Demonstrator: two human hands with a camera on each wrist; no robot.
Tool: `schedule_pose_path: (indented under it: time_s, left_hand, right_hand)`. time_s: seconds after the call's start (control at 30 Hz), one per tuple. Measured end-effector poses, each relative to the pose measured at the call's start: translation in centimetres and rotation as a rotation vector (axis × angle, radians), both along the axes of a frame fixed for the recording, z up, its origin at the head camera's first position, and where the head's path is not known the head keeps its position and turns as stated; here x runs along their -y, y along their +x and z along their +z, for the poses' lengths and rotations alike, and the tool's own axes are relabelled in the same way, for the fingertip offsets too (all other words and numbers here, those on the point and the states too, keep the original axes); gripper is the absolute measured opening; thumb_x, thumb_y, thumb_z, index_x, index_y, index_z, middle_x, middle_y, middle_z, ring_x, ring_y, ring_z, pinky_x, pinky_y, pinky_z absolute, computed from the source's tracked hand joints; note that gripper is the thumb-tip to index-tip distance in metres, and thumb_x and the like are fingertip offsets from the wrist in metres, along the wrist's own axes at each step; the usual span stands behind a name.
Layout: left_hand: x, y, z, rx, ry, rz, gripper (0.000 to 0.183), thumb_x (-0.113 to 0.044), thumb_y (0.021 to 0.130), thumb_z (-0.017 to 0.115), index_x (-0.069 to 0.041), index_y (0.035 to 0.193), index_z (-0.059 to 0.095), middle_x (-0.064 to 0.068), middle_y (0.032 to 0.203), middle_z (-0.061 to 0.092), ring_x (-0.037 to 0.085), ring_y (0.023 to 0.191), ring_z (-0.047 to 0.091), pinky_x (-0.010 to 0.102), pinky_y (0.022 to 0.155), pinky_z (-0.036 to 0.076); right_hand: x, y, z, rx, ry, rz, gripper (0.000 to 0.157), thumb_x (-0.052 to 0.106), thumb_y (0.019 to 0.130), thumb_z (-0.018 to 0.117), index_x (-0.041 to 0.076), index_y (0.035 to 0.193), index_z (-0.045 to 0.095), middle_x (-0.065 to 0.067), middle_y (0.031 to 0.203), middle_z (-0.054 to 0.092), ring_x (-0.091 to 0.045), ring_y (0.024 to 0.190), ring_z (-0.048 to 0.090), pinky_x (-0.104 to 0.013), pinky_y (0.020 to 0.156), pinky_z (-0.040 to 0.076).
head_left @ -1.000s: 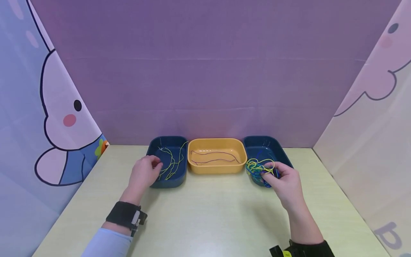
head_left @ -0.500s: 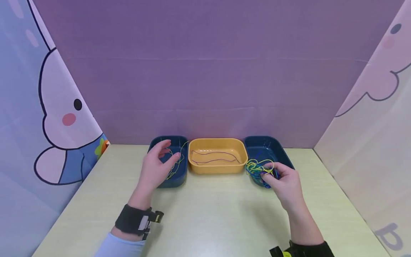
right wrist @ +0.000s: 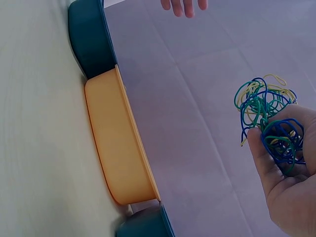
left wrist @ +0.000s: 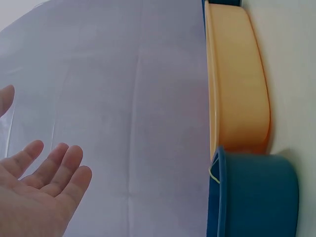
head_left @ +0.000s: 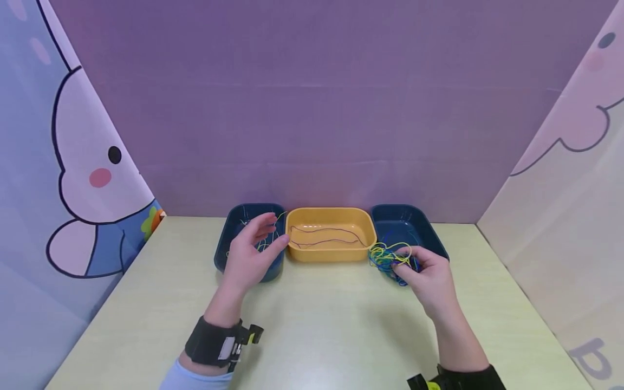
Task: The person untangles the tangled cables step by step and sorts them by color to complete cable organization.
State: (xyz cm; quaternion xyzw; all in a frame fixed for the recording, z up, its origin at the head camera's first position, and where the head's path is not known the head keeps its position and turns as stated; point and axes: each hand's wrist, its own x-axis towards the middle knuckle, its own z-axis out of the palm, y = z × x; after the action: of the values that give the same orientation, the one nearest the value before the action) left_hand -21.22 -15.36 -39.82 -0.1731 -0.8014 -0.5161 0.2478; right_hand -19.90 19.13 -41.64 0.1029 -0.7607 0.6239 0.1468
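My right hand (head_left: pixel 426 273) pinches a loose tangle of blue, green and yellow strings (head_left: pixel 382 257) between thumb and fingers. The bundle is held above the table, overlapping the front of the right dark blue bin (head_left: pixel 429 235) in the head view; loops stick out past the fingers in the right wrist view. Nothing is in my left hand (head_left: pixel 246 257), which hovers with spread fingers over the left dark blue bin (head_left: pixel 223 249). Part of that bin and of its thin yellow strings (head_left: pixel 262 245) is hidden behind the hand.
Between the blue bins stands a yellow bin (head_left: pixel 331 257), with thin purple strings (head_left: pixel 324 231) lying along its bottom. All the bins line up in a row on the pale wooden table (head_left: pixel 331 325). A purple cloth (head_left: pixel 322 108) rises behind them, with printed panels at both sides.
The left hand has moved right and its fingers have spread from a closed pinch over the left bin. The right hand keeps hold of the string tangle, almost still.
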Motion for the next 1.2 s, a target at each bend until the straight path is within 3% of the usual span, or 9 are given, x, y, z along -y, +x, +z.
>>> schedule_pose_path:
  time_s: [0.3,0.53,0.67,0.93,1.1,1.2]
  left_hand:
    - [-2.5,0.7,-0.5,0.028,-0.059,-0.089,0.052,-0.034,0.085,0.073,-0.014,0.129,0.054,-0.002,0.122,0.059,0.013,0.109,0.054,0.044,0.093,0.048]
    - [-4.3,1.3,-0.8,0.01,-0.082,-0.158,0.054,-0.03,0.083,0.076,-0.012,0.129,0.055,-0.002,0.118,0.062,0.014,0.108,0.055,0.042,0.092,0.048]
    - [-5.1,1.7,-1.1,-0.009,-0.096,-0.175,0.053,-0.029,0.083,0.076,-0.012,0.128,0.056,-0.003,0.116,0.062,0.013,0.106,0.055,0.041,0.09,0.049]
    - [-6.8,2.5,-1.8,0.027,-0.115,-0.209,0.047,-0.033,0.085,0.074,-0.017,0.126,0.059,-0.009,0.113,0.062,0.005,0.103,0.054,0.035,0.09,0.05]
    - [-7.5,2.8,-2.0,-0.016,-0.137,-0.225,0.04,-0.03,0.085,0.074,-0.016,0.121,0.063,-0.006,0.112,0.064,0.006,0.101,0.055,0.035,0.086,0.052]
    - [-7.8,3.0,-2.1,-0.033,-0.15,-0.228,0.035,-0.027,0.085,0.075,-0.014,0.116,0.066,-0.006,0.109,0.065,0.005,0.099,0.055,0.034,0.084,0.053]
  right_hand:
    - [0.5,0.5,-0.1,0.056,0.047,0.047,0.014,0.002,0.084,0.071,0.002,0.097,0.067,-0.017,0.101,0.063,-0.027,0.084,0.062,-0.031,0.066,0.058]
    - [1.4,0.8,-0.3,0.087,0.087,0.06,0.013,0.005,0.085,0.071,0.004,0.098,0.068,-0.015,0.103,0.064,-0.028,0.085,0.061,-0.031,0.067,0.058]
    - [2.0,1.0,-0.2,0.108,0.103,0.073,0.015,0.007,0.085,0.072,0.006,0.1,0.069,-0.014,0.103,0.065,-0.027,0.086,0.061,-0.031,0.068,0.057]
    - [3.3,2.0,0.8,0.127,0.121,0.09,0.016,0.0,0.083,0.07,0.005,0.099,0.069,-0.014,0.099,0.066,-0.027,0.08,0.061,-0.03,0.065,0.058]
    - [4.4,3.0,2.0,0.123,0.14,0.117,0.017,-0.005,0.083,0.067,0.002,0.099,0.068,-0.014,0.095,0.067,-0.024,0.076,0.061,-0.029,0.064,0.057]
    - [4.6,3.0,1.7,0.123,0.145,0.135,0.017,-0.005,0.083,0.067,0.001,0.099,0.068,-0.013,0.094,0.068,-0.022,0.075,0.062,-0.029,0.063,0.057]
